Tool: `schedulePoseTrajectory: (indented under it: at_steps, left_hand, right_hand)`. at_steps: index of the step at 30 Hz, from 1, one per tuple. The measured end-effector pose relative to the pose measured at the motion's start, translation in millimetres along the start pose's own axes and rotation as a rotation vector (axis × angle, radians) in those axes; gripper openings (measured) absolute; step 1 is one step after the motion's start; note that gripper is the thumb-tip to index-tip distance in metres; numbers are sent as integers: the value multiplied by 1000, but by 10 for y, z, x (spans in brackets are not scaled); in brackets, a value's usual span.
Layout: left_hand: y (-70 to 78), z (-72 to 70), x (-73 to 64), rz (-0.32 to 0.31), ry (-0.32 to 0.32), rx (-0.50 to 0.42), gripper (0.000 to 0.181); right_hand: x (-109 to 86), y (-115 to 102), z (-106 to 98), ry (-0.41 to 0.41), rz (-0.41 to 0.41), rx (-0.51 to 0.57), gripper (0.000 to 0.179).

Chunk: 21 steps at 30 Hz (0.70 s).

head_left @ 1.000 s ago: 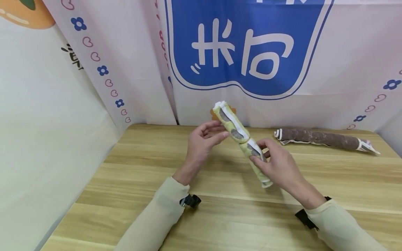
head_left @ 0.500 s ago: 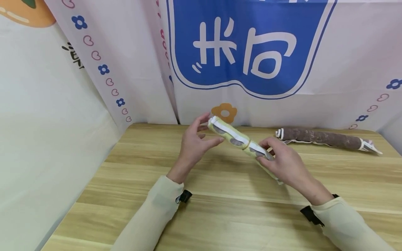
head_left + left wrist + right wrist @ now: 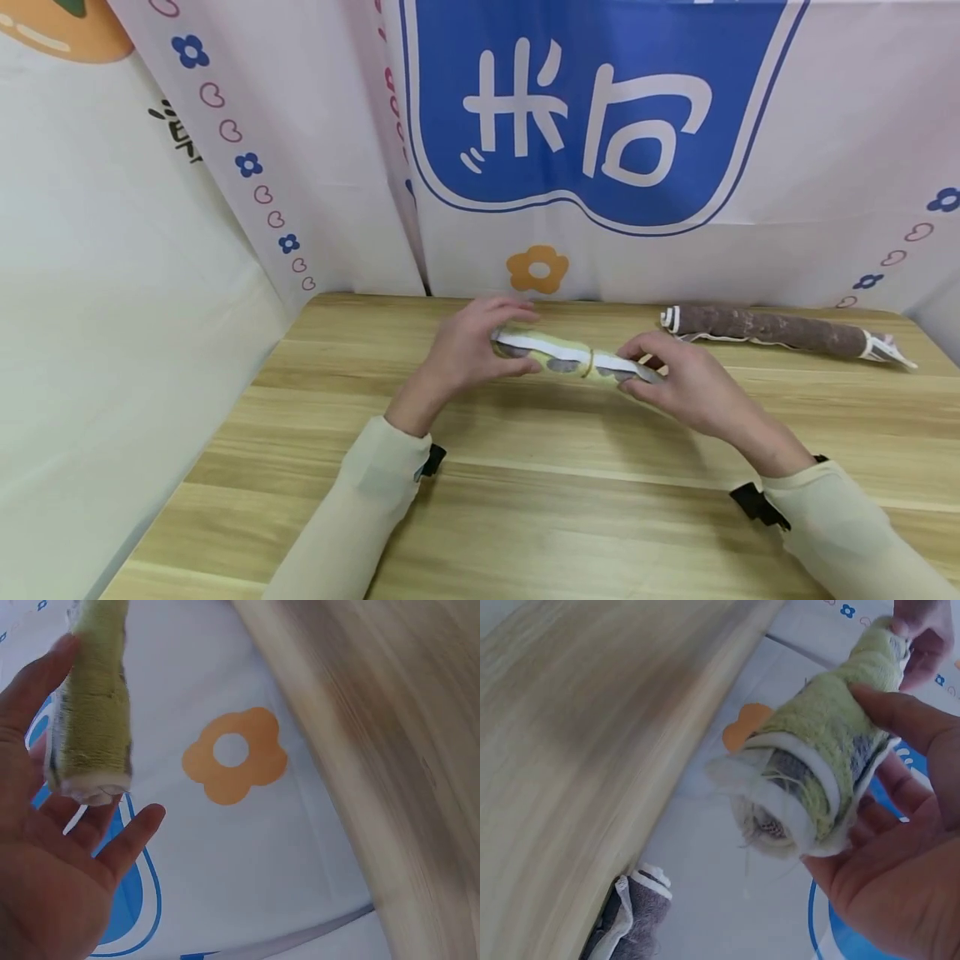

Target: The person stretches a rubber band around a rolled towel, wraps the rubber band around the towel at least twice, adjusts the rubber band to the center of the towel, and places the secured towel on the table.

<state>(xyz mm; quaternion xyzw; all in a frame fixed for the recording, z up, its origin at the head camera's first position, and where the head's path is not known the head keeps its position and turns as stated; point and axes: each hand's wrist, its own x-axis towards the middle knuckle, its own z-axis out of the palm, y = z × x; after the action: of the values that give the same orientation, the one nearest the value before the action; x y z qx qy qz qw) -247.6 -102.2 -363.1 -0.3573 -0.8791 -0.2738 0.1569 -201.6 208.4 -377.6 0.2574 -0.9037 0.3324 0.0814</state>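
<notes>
A rolled towel (image 3: 551,352), yellow-green with grey ovals and a white edge strip, lies nearly level between both hands, with a thin band (image 3: 588,363) round its middle. My right hand (image 3: 686,387) grips its right part, thumb on the near side and fingers behind. At the left end, my left hand (image 3: 472,346) holds the roll between thumb and fingers. Frayed white threads and coiled layers show at the towel's end (image 3: 772,817) in the right wrist view. In the left wrist view, the other end (image 3: 95,784) sits in front of my spread fingers.
A brown rolled towel (image 3: 772,329) with white edges lies at the back right of the wooden table (image 3: 525,517). Behind the table hangs a printed white cloth (image 3: 825,125) with a blue panel and an orange flower (image 3: 537,268).
The towel's left end has swung down from a steep slant to nearly level. My left hand has closed round that end, while my right hand keeps its grip and shifts slightly right.
</notes>
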Motion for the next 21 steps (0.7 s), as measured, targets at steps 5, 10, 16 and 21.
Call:
schedulePoseTrajectory:
  at_steps: [5,10,16,21]
  left_hand:
    - [-7,33,-24,3,-40,28,51]
    - [-30,70,-35,35,4,14,36]
    - [-64,126,-58,14,73,-67,25]
    - [-85,143,-68,-103,80,-198,24]
  right_hand:
    - [11,55,-35,-28,24,68,24]
    - [28,96,-54,-58,59,100,25]
    - [45,174,-67,-97,74,77,31]
    - [42,219,-113,-130,68,65,46]
